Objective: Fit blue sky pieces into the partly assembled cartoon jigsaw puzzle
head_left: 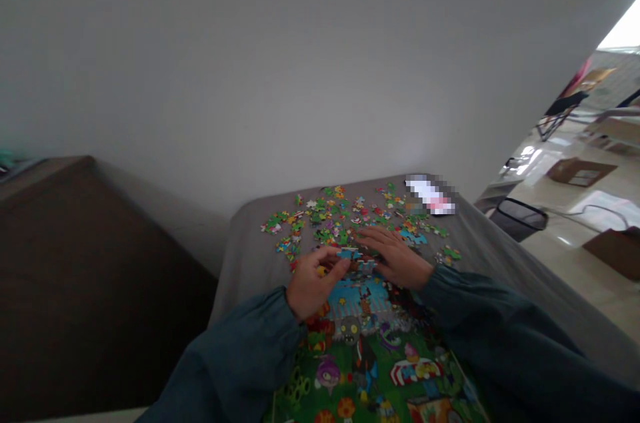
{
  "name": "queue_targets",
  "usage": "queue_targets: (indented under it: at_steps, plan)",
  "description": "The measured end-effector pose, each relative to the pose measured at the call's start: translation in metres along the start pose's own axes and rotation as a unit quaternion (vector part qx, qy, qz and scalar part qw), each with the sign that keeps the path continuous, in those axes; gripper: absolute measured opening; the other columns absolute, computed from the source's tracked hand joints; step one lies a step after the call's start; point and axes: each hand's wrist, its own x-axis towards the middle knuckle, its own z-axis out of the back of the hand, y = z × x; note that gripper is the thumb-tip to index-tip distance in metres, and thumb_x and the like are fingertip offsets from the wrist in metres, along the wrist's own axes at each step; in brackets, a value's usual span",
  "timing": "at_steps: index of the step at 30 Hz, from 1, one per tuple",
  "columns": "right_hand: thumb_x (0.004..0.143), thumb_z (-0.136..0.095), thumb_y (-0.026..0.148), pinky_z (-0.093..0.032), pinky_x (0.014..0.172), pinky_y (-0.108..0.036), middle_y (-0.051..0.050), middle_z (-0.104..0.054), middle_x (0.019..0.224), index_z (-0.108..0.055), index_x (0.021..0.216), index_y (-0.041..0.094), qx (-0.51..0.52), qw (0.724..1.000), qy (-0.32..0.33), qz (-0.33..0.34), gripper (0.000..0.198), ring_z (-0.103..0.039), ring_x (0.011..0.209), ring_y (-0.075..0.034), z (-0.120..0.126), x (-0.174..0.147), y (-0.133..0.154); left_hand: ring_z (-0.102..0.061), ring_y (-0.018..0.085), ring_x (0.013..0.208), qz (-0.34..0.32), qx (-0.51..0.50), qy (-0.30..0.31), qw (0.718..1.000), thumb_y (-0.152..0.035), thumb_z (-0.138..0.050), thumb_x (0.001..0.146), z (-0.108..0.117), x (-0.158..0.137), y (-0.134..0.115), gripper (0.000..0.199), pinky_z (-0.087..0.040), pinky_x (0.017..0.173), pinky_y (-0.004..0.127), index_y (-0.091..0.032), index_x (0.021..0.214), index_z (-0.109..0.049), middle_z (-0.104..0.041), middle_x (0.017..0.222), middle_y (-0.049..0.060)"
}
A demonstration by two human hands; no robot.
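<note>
Blue cardboard jigsaw piece [349, 253] sits pinched between the thumb and fingers of the left hand [311, 283], held just above the far edge of the assembled colourful cartoon jigsaw picture [370, 349]. By its look the piece is thin, flat and very light, stiff enough to keep its shape but liable to bend or fray at the tabs if squeezed hard; the best hold is by its edges, leaving the tabs and notches free. The right hand [397, 255] lies flat beside it, fingers stretched out and released, palm down across the seam where the finished part meets the scattered loose multicoloured jigsaw pieces [340, 216]; it grasps nothing that I can see. Both arms wear dark teal long sleeves [240, 356]

The desk is covered with a grey cloth [250, 256], which looks soft and slightly yielding, so pieces should not slide much but may be awkward to press flat. A blurred white and pink object [430, 195] lies at the far right corner. Behind stands a plain white wall [300, 63]; a dark brown surface [75, 263] fills the left, and a glossy pale floor with brown cardboard boxes [580, 171] opens on the right
</note>
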Motion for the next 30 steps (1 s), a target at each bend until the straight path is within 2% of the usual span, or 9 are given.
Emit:
queue_targets:
  at_steps: [3, 6, 11, 13, 15, 17, 21, 25, 30]
  plan:
    - [0.087, -0.060, 0.012, -0.030, 0.124, -0.062, -0.016, -0.034, 0.169, -0.043, 0.161, 0.020, -0.024, 0.998, 0.056, 0.000, 0.076, -0.031, 0.158, -0.034, 0.006, 0.020, 0.006, -0.070, 0.020, 0.094, 0.022, -0.005, 0.002, 1.000, -0.042, -0.065, 0.101, 0.003, 0.002, 0.005, 0.029, -0.061, 0.085, 0.041, -0.017, 0.116, -0.068, -0.071, 0.113, 0.007]
    - [0.080, -0.062, 0.009, -0.027, 0.125, -0.062, -0.016, -0.023, 0.173, -0.035, 0.164, 0.016, -0.042, 0.992, 0.115, 0.016, 0.088, -0.021, 0.161, -0.036, 0.003, 0.035, 0.009, -0.070, 0.022, 0.099, 0.041, -0.005, -0.004, 0.999, -0.041, -0.065, 0.101, 0.003, 0.002, 0.008, 0.031, -0.061, 0.087, 0.043, -0.018, 0.122, -0.066, -0.070, 0.120, 0.008]
    - [0.093, -0.058, 0.016, -0.030, 0.122, -0.064, -0.015, -0.036, 0.168, -0.047, 0.158, 0.018, -0.019, 0.993, 0.114, 0.005, 0.067, -0.030, 0.158, -0.036, -0.006, 0.038, 0.000, -0.071, 0.021, 0.095, 0.063, 0.010, -0.032, 0.997, -0.040, -0.066, 0.100, 0.004, 0.004, 0.016, 0.031, -0.062, 0.084, 0.041, -0.016, 0.119, -0.067, -0.071, 0.115, 0.007]
    - [0.098, -0.056, 0.023, -0.031, 0.121, -0.062, -0.012, -0.044, 0.165, -0.055, 0.153, 0.021, -0.017, 0.995, 0.102, -0.005, 0.054, -0.033, 0.156, -0.036, -0.006, 0.036, -0.005, -0.072, 0.020, 0.087, 0.062, 0.013, -0.050, 0.997, -0.046, -0.067, 0.099, 0.005, 0.005, 0.016, 0.032, -0.062, 0.080, 0.039, -0.015, 0.109, -0.069, -0.073, 0.102, 0.005]
    - [0.102, -0.056, 0.030, -0.031, 0.122, -0.059, -0.008, -0.047, 0.163, -0.061, 0.147, 0.025, -0.017, 0.996, 0.091, -0.010, 0.046, -0.036, 0.155, -0.033, -0.005, 0.035, -0.008, -0.073, 0.021, 0.081, 0.056, 0.013, -0.070, 0.996, -0.062, -0.070, 0.090, 0.008, 0.008, 0.012, 0.045, -0.062, 0.077, 0.036, -0.017, 0.095, -0.070, -0.076, 0.085, 0.003]
    - [0.103, -0.058, 0.035, -0.031, 0.123, -0.056, -0.007, -0.047, 0.164, -0.061, 0.147, 0.026, -0.021, 0.996, 0.084, -0.014, 0.046, -0.037, 0.155, -0.031, -0.005, 0.035, -0.011, -0.075, 0.023, 0.077, 0.055, 0.012, -0.089, 0.994, -0.075, -0.071, 0.078, 0.012, 0.011, 0.008, 0.055, -0.062, 0.070, 0.033, -0.021, 0.087, -0.071, -0.079, 0.081, 0.004]
    - [0.105, -0.056, 0.043, -0.030, 0.125, -0.051, -0.005, -0.046, 0.165, -0.058, 0.150, 0.025, -0.034, 0.996, 0.077, -0.015, 0.048, -0.032, 0.157, -0.030, -0.010, 0.031, -0.012, -0.075, 0.022, 0.067, 0.063, 0.026, -0.116, 0.991, -0.076, -0.075, 0.068, 0.016, 0.017, 0.000, 0.054, -0.060, 0.058, 0.027, -0.023, 0.077, -0.071, -0.080, 0.074, 0.003]
    - [0.109, -0.046, 0.043, -0.025, 0.128, -0.053, -0.004, -0.039, 0.169, -0.047, 0.158, 0.025, -0.070, 0.996, 0.062, -0.013, 0.052, -0.023, 0.161, -0.032, -0.015, 0.022, -0.008, -0.076, 0.023, 0.066, 0.072, 0.042, -0.125, 0.989, -0.075, -0.076, 0.064, 0.015, 0.017, -0.004, 0.052, -0.061, 0.058, 0.026, -0.024, 0.074, -0.072, -0.080, 0.072, 0.003]
    - [0.111, -0.039, 0.038, -0.025, 0.128, -0.056, -0.004, -0.035, 0.170, -0.042, 0.161, 0.023, -0.106, 0.993, 0.055, -0.021, 0.053, -0.024, 0.160, -0.035, -0.013, 0.015, -0.010, -0.077, 0.024, 0.068, 0.082, 0.058, -0.132, 0.986, -0.075, -0.076, 0.062, 0.015, 0.018, -0.011, 0.053, -0.064, 0.062, 0.030, -0.024, 0.074, -0.069, -0.080, 0.073, 0.003]
